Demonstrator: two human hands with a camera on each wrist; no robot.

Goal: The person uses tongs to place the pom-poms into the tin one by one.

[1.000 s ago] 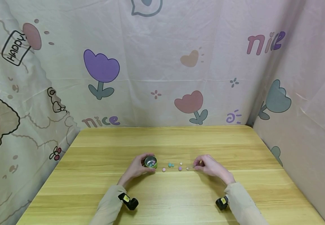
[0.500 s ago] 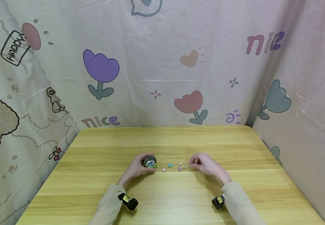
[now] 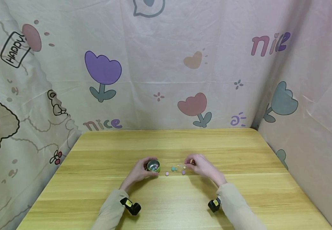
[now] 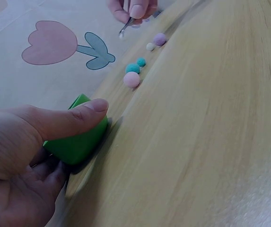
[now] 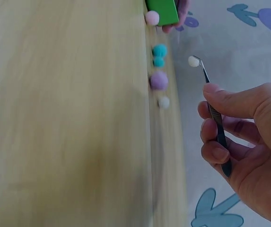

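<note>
My left hand [image 3: 139,170] grips a small green tin [image 4: 78,144], thumb on one side and fingers on the other. The tin stands on the table, and several little coloured pom-poms show inside it in the head view. In my right hand [image 5: 251,125] is a pair of slim dark tweezers [image 5: 215,116], pinched between thumb and fingers. Their bent tips hold a white pom-pom [image 5: 193,61] up off the table. Between the hands lie a pink pom-pom [image 5: 152,18], a larger teal pom-pom [image 5: 160,50], a smaller teal pom-pom [image 5: 158,62], a purple pom-pom [image 5: 159,80] and another white pom-pom [image 5: 163,102].
A light wooden table [image 3: 166,198] carries everything. Its far edge meets a printed cloth backdrop [image 3: 154,64], and more cloth hangs along both sides. A small black camera is strapped to each wrist.
My right hand has moved left with the tweezers, which have lifted a white pom-pom from the right end of the row. The left hand and tin have stayed put.
</note>
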